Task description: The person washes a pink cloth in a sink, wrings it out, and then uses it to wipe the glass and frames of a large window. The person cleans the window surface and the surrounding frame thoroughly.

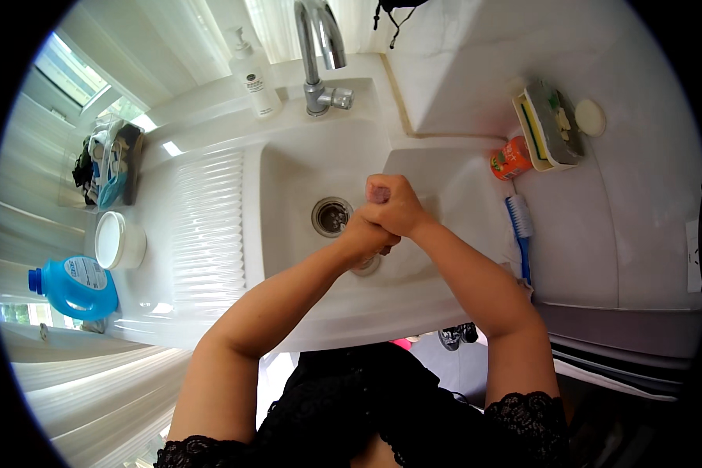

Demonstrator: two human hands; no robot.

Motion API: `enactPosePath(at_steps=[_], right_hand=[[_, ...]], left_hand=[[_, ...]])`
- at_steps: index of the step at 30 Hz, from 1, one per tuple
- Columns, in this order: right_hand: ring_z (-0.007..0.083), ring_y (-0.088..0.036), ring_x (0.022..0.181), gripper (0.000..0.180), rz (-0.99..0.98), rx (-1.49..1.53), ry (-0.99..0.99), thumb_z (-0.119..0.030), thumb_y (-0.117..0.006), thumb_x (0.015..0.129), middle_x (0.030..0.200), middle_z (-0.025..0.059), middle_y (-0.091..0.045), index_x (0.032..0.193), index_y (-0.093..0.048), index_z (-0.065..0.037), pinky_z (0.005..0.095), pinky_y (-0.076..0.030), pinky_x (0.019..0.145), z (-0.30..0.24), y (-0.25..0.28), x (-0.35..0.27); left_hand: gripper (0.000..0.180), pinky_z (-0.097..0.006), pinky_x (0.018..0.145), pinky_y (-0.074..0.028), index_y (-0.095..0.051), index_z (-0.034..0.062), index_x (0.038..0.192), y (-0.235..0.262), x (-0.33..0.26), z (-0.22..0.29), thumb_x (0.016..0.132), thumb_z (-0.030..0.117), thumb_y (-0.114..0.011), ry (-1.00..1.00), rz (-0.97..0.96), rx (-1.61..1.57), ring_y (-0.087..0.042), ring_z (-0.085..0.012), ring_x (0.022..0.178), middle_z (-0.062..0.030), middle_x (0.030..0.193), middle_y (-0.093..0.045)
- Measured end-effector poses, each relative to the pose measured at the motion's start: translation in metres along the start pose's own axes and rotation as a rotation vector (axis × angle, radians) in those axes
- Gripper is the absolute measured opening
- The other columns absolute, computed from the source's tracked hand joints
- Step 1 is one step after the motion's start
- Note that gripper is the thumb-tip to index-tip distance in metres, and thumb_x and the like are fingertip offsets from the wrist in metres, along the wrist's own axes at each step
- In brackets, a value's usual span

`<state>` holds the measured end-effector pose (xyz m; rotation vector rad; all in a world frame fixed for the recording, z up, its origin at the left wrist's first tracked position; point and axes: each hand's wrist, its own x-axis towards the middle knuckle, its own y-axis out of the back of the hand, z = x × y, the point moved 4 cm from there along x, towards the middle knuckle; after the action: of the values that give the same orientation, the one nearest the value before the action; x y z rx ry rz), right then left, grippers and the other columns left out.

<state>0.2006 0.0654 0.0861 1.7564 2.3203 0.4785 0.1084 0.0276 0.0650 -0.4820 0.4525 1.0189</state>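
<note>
Over the white sink basin (296, 171), my two hands are closed and pressed together, just right of the metal drain (332, 217). My right hand (398, 204) is the upper one, its fingers curled into a fist. A small pinkish-mauve thing (380, 194) shows at the top of that fist; its kind is unclear. My left hand (366, 235) is closed right below and against the right one, and what lies inside its fingers is hidden. A pale round thing (366, 265) shows partly under my hands in the basin.
Behind the basin stand a chrome faucet (316, 58) and a white pump bottle (256, 82). Left lie a ribbed washboard (209, 226), a white tub (120, 240), a blue jug (78, 287) and a clear bin (109, 164). Right: an orange-red bottle (511, 159), a blue brush (520, 234), a wall caddy (550, 129).
</note>
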Motion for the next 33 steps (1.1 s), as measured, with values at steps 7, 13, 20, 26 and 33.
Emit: enactPosePath(at_steps=[7,13,20,26,33], right_hand=[[0.0122,-0.052,0.082,0.04,-0.178,0.262,0.058,-0.02,-0.079,0.074,0.087,0.0034,-0.054,0.104,-0.057,-0.005,0.028,-0.047,0.073,-0.034,-0.031,0.023],[0.0211,-0.054,0.112,0.079,-0.19,0.355,0.066,-0.033,-0.08,0.077,0.127,0.014,-0.052,0.142,-0.042,-0.009,0.0342,-0.048,0.09,-0.032,-0.029,0.034],[0.0262,-0.059,0.11,0.082,0.446,-0.022,-0.176,-0.043,-0.08,0.073,0.13,0.0206,-0.053,0.137,-0.047,-0.004,0.0354,-0.049,0.091,-0.022,0.02,0.113],[0.0282,-0.066,0.099,0.058,0.271,-0.195,-0.192,-0.037,-0.078,0.074,0.108,0.0199,-0.067,0.117,-0.065,0.0,0.0336,-0.051,0.088,-0.004,0.022,0.161],[0.0163,-0.056,0.093,0.054,0.428,0.156,-0.12,-0.025,-0.068,0.088,0.11,0.0091,-0.063,0.133,-0.052,0.001,0.0326,-0.048,0.083,0.041,0.012,0.145]], left_hand=[[0.026,-0.028,0.05,-0.041,-0.055,0.01,0.09,0.067,-0.021,0.004,0.069,-0.003,-0.063,-0.015,-0.048,-0.11,-0.056,-0.014,0.067,-0.0029,0.079,-0.055],[0.039,-0.036,0.075,-0.057,-0.058,0.0092,0.11,0.062,-0.044,0.014,0.073,-0.003,-0.067,0.06,-0.118,-0.385,-0.064,-0.0213,0.087,-0.0068,0.106,-0.061],[0.037,-0.035,0.076,-0.056,-0.058,0.0101,0.106,0.068,-0.02,-0.002,0.079,0.021,-0.08,0.052,-0.003,-0.475,-0.065,-0.018,0.084,-0.0042,0.093,-0.064],[0.036,-0.033,0.073,-0.055,-0.059,0.0105,0.098,0.062,-0.008,-0.001,0.077,0.028,-0.083,0.001,0.02,-0.476,-0.063,-0.0145,0.081,-0.0018,0.085,-0.062],[0.029,-0.035,0.073,-0.056,-0.06,0.009,0.096,0.064,-0.002,-0.006,0.082,0.025,-0.078,-0.001,0.001,-0.509,-0.062,-0.0134,0.077,-0.001,0.083,-0.061]])
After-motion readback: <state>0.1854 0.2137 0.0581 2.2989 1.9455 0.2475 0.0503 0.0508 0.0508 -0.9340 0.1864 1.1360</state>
